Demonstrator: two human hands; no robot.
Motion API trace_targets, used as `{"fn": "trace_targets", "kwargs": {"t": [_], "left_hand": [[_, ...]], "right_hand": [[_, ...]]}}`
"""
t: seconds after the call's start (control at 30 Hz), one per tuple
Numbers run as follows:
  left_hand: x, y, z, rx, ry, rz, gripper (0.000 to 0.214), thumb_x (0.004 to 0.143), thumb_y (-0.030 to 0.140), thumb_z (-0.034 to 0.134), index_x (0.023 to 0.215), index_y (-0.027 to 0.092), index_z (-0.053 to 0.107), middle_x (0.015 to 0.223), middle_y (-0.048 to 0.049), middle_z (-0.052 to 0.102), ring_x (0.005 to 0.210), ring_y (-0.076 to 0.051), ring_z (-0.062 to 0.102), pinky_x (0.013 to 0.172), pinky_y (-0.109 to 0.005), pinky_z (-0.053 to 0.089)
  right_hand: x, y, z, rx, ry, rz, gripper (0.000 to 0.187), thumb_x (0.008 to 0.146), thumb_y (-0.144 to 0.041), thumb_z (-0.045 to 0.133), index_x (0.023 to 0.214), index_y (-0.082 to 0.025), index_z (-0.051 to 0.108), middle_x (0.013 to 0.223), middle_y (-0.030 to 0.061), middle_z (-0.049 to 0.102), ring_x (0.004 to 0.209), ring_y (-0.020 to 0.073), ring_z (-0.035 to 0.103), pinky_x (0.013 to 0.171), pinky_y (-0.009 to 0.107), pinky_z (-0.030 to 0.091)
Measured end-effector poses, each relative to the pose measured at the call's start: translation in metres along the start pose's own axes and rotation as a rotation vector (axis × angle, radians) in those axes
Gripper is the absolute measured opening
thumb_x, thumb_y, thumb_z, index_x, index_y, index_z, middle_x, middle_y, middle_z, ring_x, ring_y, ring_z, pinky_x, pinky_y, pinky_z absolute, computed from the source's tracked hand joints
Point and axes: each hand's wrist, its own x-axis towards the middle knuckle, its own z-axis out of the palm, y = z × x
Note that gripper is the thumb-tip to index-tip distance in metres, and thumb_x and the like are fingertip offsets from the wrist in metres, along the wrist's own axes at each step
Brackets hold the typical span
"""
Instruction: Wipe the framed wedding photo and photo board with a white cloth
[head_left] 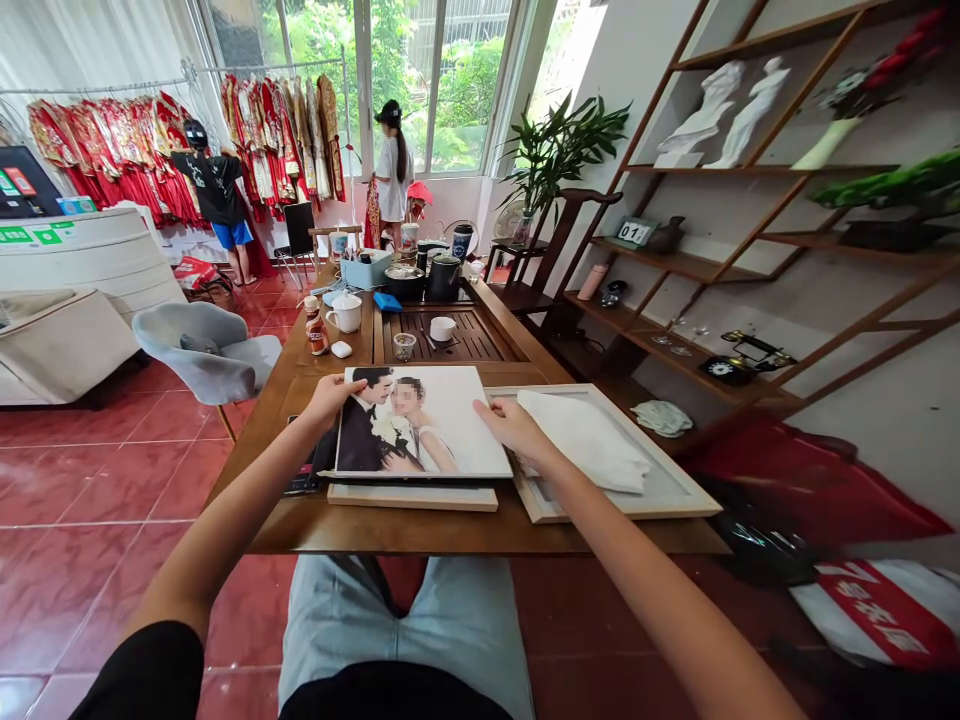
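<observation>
Brown wooden tabletop (420, 531) lies beneath a flat rectangular photo (420, 425).

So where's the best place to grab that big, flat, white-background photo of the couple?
Probably hold the flat, rectangular photo by its left and right edges, one hand from each side. It's wide and thin, so opposite edges should balance it. The left hand and right hand are at those edges; the left thumb overlaps the picture, so nearer the rim might smudge less.
</observation>
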Motion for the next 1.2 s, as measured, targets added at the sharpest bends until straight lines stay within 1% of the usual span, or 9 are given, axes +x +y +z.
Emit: {"fn": "trace_targets", "kwargs": {"t": [0.27, 0.53, 0.73, 0.9, 0.97, 1.0, 1.07, 1.13, 1.2], "left_hand": [[0.01, -0.021, 0.002, 0.22, 0.079, 0.13, 0.038, 0.102, 0.038, 0.067, 0.132, 0.016, 0.062, 0.132, -0.01, 0.064, 0.113, -0.026, 0.067, 0.094, -0.046, 0.059], [0.009, -0.016, -0.005, 0.49, 0.1, 0.159, 0.038, 0.101, 0.039, 0.068, 0.131, 0.015, 0.063, 0.131, -0.0086, 0.064, 0.113, -0.028, 0.067, 0.094, -0.046, 0.059], [0.005, -0.016, -0.001, 0.608, 0.137, 0.211, 0.038, 0.101, 0.039, 0.068, 0.13, 0.015, 0.063, 0.131, -0.0084, 0.064, 0.113, -0.028, 0.067, 0.094, -0.045, 0.059], [-0.004, -0.006, 0.006, 0.727, 0.183, 0.307, 0.038, 0.101, 0.04, 0.068, 0.129, 0.015, 0.064, 0.13, -0.0083, 0.065, 0.112, -0.028, 0.067, 0.094, -0.045, 0.059], [-0.013, 0.004, 0.01, 0.813, 0.238, 0.37, 0.038, 0.098, 0.038, 0.07, 0.126, 0.011, 0.066, 0.127, -0.0141, 0.065, 0.118, -0.033, 0.064, 0.1, -0.049, 0.054], [-0.019, 0.01, 0.013, 0.859, 0.273, 0.407, 0.041, 0.095, 0.037, 0.071, 0.123, 0.007, 0.066, 0.124, -0.0189, 0.065, 0.123, -0.04, 0.059, 0.105, -0.053, 0.049], [-0.032, 0.025, 0.022, 0.944, 0.31, 0.5, 0.05, 0.093, 0.036, 0.069, 0.13, 0.002, 0.063, 0.129, -0.0255, 0.059, 0.131, -0.046, 0.05, 0.111, -0.059, 0.039], [-0.045, 0.044, 0.037, 1.02, 0.263, 0.613, 0.053, 0.095, 0.037, 0.065, 0.136, 0.004, 0.06, 0.135, -0.0257, 0.055, 0.133, -0.044, 0.048, 0.112, -0.058, 0.037], [-0.056, 0.063, 0.061, 1.084, 0.156, 0.728, 0.043, 0.097, 0.038, 0.063, 0.132, 0.012, 0.064, 0.134, -0.0185, 0.058, 0.131, -0.038, 0.05, 0.112, -0.053, 0.039]], "right_hand": [[0.003, 0.007, 0.0, -0.245, 0.081, -0.088, 0.041, 0.098, -0.044, 0.065, 0.13, -0.019, 0.063, 0.132, 0.0087, 0.064, 0.113, 0.0257, 0.066, 0.094, 0.047, 0.058], [-0.004, 0.007, 0.005, -0.379, 0.144, -0.183, 0.039, 0.098, -0.044, 0.064, 0.129, -0.019, 0.064, 0.132, 0.0087, 0.064, 0.113, 0.0252, 0.065, 0.095, 0.046, 0.058], [-0.009, 0.012, 0.008, -0.43, 0.178, -0.243, 0.038, 0.099, -0.043, 0.063, 0.129, -0.02, 0.063, 0.133, 0.0096, 0.064, 0.112, 0.0239, 0.065, 0.095, 0.046, 0.058], [-0.012, 0.007, 0.007, -0.445, 0.219, -0.318, 0.037, 0.099, -0.043, 0.063, 0.128, -0.02, 0.064, 0.132, 0.0095, 0.065, 0.111, 0.0231, 0.066, 0.094, 0.045, 0.058], [-0.016, 0.004, -0.004, -0.448, 0.271, -0.353, 0.037, 0.099, -0.044, 0.063, 0.128, -0.02, 0.063, 0.128, 0.009, 0.066, 0.107, 0.022, 0.066, 0.092, 0.044, 0.058], [-0.018, 0.003, -0.014, -0.45, 0.31, -0.365, 0.038, 0.1, -0.045, 0.061, 0.128, -0.019, 0.063, 0.126, 0.0091, 0.066, 0.105, 0.0212, 0.066, 0.091, 0.044, 0.058], [-0.023, 0.005, -0.041, -0.459, 0.407, -0.368, 0.041, 0.103, -0.047, 0.051, 0.13, -0.018, 0.062, 0.121, 0.0108, 0.066, 0.103, 0.0216, 0.065, 0.092, 0.042, 0.056], [-0.027, 0.013, -0.075, -0.492, 0.494, -0.33, 0.045, 0.102, -0.05, 0.048, 0.13, -0.019, 0.063, 0.123, 0.0135, 0.063, 0.109, 0.0251, 0.063, 0.098, 0.043, 0.052], [-0.027, 0.029, -0.111, -0.546, 0.565, -0.231, 0.049, 0.097, -0.053, 0.054, 0.132, -0.021, 0.062, 0.128, 0.0147, 0.06, 0.12, 0.0314, 0.059, 0.105, 0.049, 0.046]]}}
